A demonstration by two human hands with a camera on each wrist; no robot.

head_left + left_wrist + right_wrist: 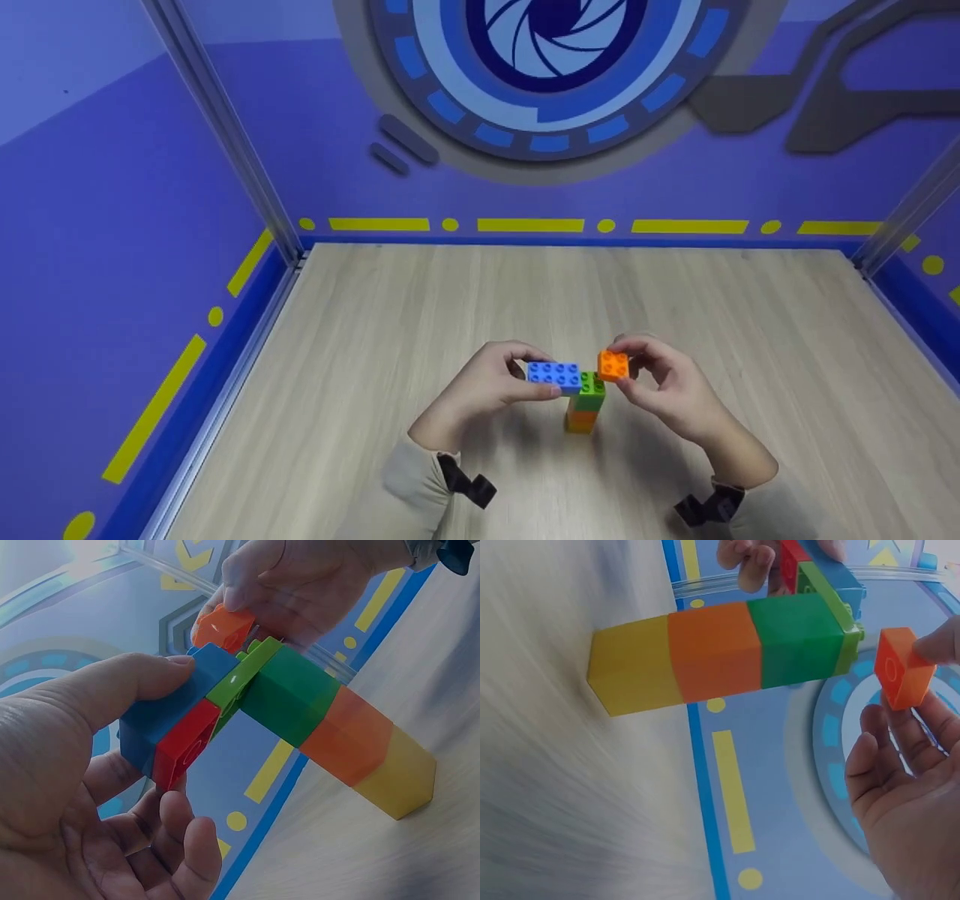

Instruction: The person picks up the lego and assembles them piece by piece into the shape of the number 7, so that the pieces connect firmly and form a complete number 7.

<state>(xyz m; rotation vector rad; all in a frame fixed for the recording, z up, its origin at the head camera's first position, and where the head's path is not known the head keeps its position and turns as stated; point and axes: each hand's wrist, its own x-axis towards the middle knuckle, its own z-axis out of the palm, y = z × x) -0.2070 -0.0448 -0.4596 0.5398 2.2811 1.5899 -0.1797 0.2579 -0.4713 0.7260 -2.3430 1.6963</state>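
Observation:
A tower of building blocks stands upright on the table: a yellow block [401, 778] at the bottom, then an orange block [349, 736], a dark green block [292, 696] and a thin light green brick [244, 676] on top. At the tower's upper left is a blue brick [553, 375], with a red brick [186, 744] beneath it. My left hand [504, 379] pinches the blue brick between thumb and fingers. My right hand [671, 386] pinches a small orange brick [613, 365], studs up, just right of the tower top and apart from it in the right wrist view.
The wood-grain table [420, 300] spreads around the tower. Behind it rises a blue-purple printed wall [315, 135], with another panel [90, 300] along the left. Metal posts [225, 127] mark the corners. Dark straps [469, 484] sit at both wrists.

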